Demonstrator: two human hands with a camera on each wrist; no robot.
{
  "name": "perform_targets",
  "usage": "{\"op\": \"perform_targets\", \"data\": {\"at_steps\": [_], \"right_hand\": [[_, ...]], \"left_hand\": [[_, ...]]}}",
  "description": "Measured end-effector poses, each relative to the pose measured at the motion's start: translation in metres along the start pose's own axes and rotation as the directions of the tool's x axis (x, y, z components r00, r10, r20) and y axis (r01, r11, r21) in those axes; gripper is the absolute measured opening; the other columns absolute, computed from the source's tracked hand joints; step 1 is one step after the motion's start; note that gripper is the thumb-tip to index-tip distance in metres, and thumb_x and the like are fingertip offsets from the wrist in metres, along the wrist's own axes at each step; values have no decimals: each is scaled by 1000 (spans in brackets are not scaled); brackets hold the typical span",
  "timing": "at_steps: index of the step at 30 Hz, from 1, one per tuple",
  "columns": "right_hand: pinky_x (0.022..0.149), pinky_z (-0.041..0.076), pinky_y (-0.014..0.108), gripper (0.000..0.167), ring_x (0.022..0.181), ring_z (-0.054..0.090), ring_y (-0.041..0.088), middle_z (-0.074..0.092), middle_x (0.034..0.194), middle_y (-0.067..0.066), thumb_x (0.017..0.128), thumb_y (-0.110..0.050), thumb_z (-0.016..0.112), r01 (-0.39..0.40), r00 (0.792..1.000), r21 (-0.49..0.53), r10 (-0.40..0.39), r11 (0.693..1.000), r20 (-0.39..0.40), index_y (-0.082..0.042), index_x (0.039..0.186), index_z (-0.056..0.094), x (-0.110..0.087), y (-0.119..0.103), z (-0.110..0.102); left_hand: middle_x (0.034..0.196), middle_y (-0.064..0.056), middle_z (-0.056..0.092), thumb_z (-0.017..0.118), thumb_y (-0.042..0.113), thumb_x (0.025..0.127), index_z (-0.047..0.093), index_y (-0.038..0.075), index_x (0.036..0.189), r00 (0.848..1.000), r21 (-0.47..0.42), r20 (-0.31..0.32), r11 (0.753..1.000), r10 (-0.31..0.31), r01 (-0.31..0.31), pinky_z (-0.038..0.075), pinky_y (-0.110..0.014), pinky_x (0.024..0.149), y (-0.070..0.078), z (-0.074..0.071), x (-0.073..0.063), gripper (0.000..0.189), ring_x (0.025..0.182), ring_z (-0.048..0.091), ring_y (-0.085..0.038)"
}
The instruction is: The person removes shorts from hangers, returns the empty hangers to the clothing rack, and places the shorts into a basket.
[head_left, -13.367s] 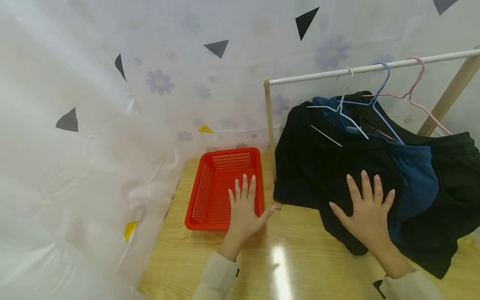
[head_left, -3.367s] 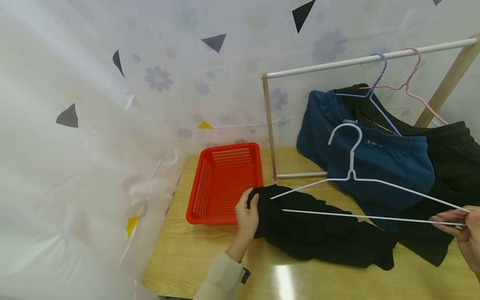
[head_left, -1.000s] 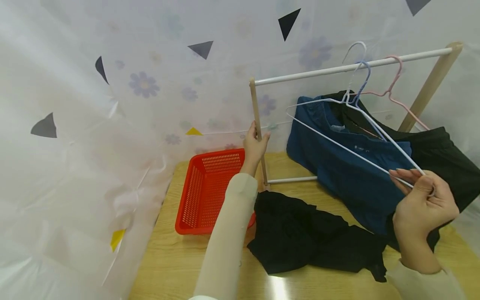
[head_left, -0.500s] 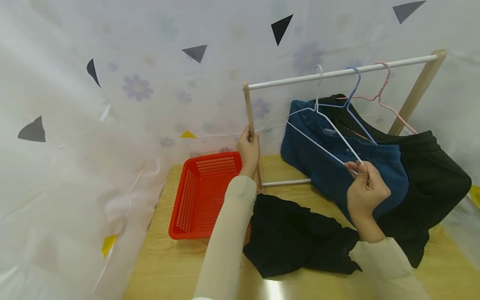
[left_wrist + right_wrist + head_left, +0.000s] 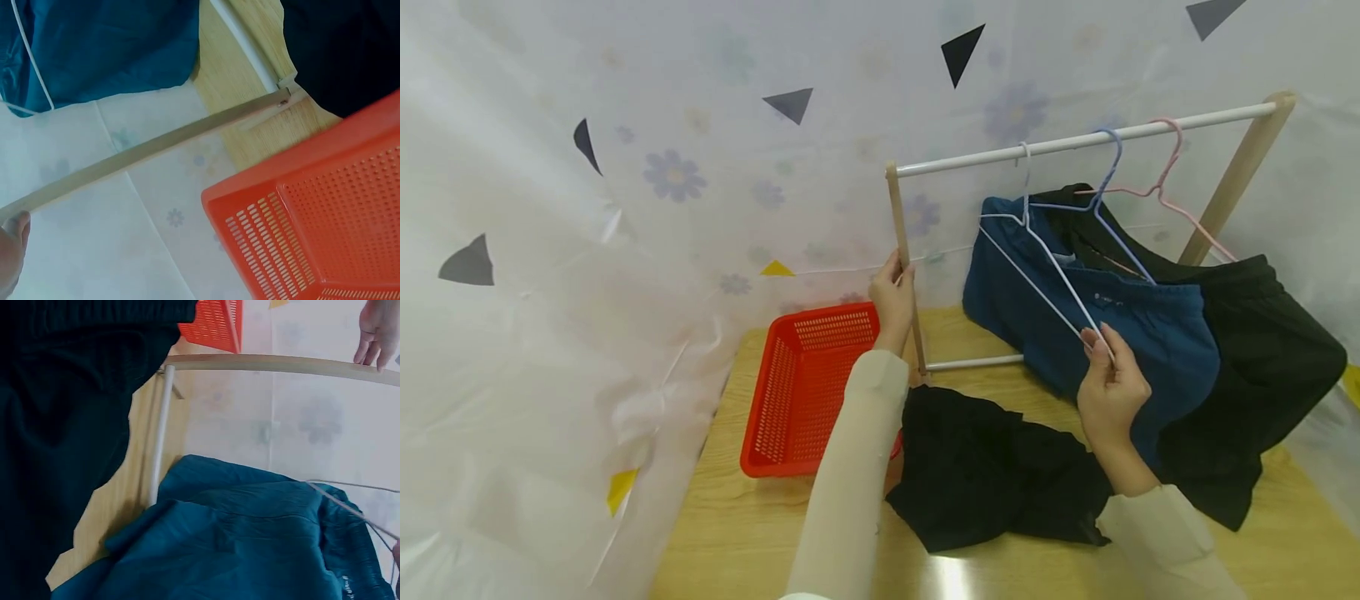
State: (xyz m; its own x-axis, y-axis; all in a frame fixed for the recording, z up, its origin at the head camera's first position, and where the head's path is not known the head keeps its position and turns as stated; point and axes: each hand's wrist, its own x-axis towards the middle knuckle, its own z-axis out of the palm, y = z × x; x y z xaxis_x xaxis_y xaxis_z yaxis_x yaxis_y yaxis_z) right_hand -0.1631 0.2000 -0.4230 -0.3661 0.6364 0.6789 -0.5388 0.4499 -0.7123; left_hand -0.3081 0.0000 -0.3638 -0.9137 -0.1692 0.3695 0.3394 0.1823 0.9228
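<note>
In the head view, my left hand holds the left wooden post of the clothes rack, fingers behind it. My right hand pinches the right corner of a bare white hanger. The hanger's hook is over the white rail, left of the other hangers. A pair of black garment legs or shorts lies crumpled on the table below. Behind the white hanger, blue shorts hang from a blue hanger. Black shorts hang on a pink hanger.
An open red basket stands on the wooden table, left of the rack, partly behind my left sleeve. The rack's right post leans at the far right. A pale flowered sheet covers the wall behind.
The black garment came off the rack and white hanger onto the table. My left hand moved from it to the post. My right hand brought the white hanger left, its hook lowering onto the rail.
</note>
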Motion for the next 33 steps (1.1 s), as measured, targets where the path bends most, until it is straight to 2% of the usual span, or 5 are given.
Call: {"op": "perform_targets", "data": {"at_steps": [9, 13, 18, 23, 33], "right_hand": [[106, 24, 48, 39, 115, 42, 35, 53, 118, 15, 88, -37, 60, 418, 866, -151, -443, 896, -232, -2, 103, 53, -9, -43, 16], [102, 31, 49, 43, 114, 44, 40, 52, 121, 21, 89, -41, 59, 582, 810, -51, -572, 812, 131, -3, 110, 58, -43, -27, 10], [95, 26, 69, 95, 124, 31, 52, 29, 142, 29, 70, -73, 57, 401, 572, -210, -65, 891, 818, -10, 138, 38, -89, 14, -13], [91, 11, 82, 127, 130, 14, 60, 10, 149, 31, 52, -62, 80, 302, 315, -455, 362, 838, 877, -21, 149, 9, -115, 43, -22], [81, 6, 86, 139, 125, 6, 69, -1, 149, 35, 50, -54, 84, 306, 212, -552, 509, 776, 834, -26, 149, -11, -143, 78, -33]], "left_hand": [[125, -23, 57, 60, 9, 89, 46, -2, 134, 985, 103, 174, 994, 6, -25, 46, -37, 97, 1, -18, -3, 47, 117, 56, -31], [130, -24, 52, 59, 13, 91, 44, -1, 135, 969, 141, 247, 989, 11, -47, 44, -39, 100, -5, -28, -10, 49, 121, 52, -33], [130, -23, 53, 59, 17, 91, 46, 0, 135, 969, 181, 248, 982, 13, -59, 44, -43, 99, -22, -48, -31, 49, 119, 53, -34], [135, -17, 51, 60, 23, 91, 46, 5, 136, 969, 230, 243, 973, -43, -14, 42, -43, 102, -40, -74, -51, 50, 124, 50, -29], [140, -12, 47, 57, 34, 91, 44, 11, 138, 967, 337, 202, 938, -158, 83, 37, -47, 106, -71, -129, -67, 54, 130, 43, -28]]}}
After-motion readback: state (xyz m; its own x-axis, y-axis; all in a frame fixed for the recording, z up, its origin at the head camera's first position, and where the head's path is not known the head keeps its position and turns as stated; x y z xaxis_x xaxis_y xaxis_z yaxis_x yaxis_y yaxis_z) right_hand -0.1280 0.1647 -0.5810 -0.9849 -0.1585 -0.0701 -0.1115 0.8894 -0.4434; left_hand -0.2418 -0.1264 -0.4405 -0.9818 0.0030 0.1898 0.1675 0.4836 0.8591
